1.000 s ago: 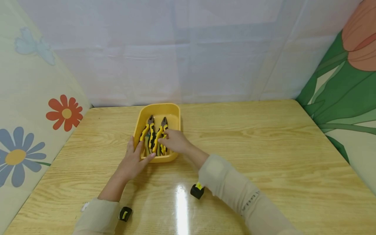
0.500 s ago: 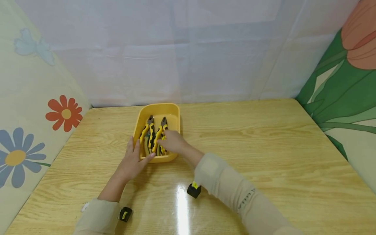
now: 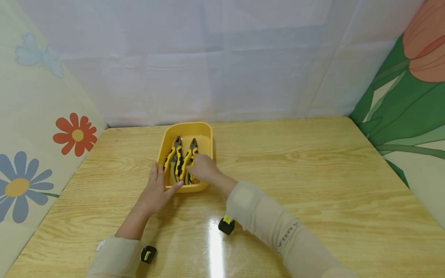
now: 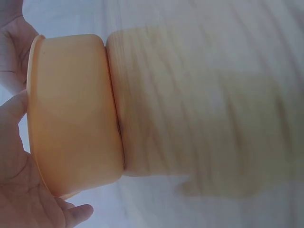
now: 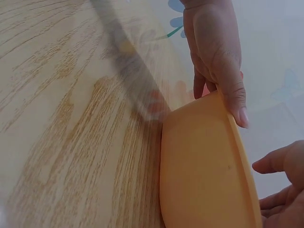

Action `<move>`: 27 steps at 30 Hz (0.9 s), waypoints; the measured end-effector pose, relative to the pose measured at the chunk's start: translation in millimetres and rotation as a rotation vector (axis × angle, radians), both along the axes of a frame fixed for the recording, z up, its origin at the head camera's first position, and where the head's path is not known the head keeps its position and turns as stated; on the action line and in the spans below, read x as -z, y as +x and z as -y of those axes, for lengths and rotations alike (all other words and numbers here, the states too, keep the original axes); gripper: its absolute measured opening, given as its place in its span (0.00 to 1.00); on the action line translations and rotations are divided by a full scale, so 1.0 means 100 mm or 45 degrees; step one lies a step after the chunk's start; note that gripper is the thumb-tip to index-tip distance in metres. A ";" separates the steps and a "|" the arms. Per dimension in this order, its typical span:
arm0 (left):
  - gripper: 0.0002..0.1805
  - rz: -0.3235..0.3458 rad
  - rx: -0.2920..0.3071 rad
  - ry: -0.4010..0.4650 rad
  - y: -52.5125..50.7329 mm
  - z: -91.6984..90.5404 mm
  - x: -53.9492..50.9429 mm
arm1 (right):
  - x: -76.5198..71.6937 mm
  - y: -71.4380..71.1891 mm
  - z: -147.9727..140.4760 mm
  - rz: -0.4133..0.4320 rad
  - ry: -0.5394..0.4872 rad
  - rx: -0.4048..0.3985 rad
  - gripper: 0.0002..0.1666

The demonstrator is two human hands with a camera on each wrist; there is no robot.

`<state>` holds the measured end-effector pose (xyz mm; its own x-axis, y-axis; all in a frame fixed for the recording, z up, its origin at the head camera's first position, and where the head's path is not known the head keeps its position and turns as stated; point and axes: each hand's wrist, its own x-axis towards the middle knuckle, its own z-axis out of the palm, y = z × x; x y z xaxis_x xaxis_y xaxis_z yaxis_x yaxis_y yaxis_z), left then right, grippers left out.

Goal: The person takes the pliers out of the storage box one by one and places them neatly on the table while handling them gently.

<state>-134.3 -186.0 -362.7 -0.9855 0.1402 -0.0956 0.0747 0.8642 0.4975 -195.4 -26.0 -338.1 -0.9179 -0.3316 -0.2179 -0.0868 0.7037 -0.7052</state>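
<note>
Against the yellow tray [image 3: 189, 189], the left hand [image 3: 156, 192] lies spread. I cannot tell whether the right hand [image 3: 203, 168], inside, grips pliers [image 3: 186, 163].

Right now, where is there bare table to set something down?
The widest free patch of table lies right of the tray and right sleeve, reaching toward the tulip panel. A smaller one lies between the tray, left hand and flower panel. Crowded: inside the tray, with pliers and the right hand; and nearer, around two black-and-yellow items.

Two hands [image 5: 216, 59] at orange container [image 5: 202, 164], wooden tabletop [image 5: 66, 128]
</note>
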 end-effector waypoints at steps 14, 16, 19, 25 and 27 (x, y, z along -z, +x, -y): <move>0.52 0.013 -0.006 0.023 -0.02 0.01 0.02 | 0.00 -0.01 0.07 -0.020 0.095 0.079 0.15; 0.52 0.013 -0.005 0.026 -0.02 0.01 0.02 | 0.00 -0.02 0.08 -0.028 0.113 0.082 0.13; 0.52 0.012 -0.001 0.029 -0.03 0.01 0.02 | 0.02 -0.03 0.08 -0.039 0.141 0.080 0.17; 0.52 0.013 0.000 0.034 -0.03 0.01 0.03 | 0.05 -0.04 0.11 -0.061 0.195 0.068 0.20; 0.52 0.021 -0.004 0.034 -0.03 0.02 0.03 | 0.06 -0.04 0.12 -0.055 0.198 0.066 0.19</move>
<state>-137.3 -187.6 -365.8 -0.9842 0.1397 -0.1084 0.0634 0.8509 0.5215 -199.4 -37.7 -343.8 -0.9425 -0.2491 -0.2230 -0.0754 0.8082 -0.5841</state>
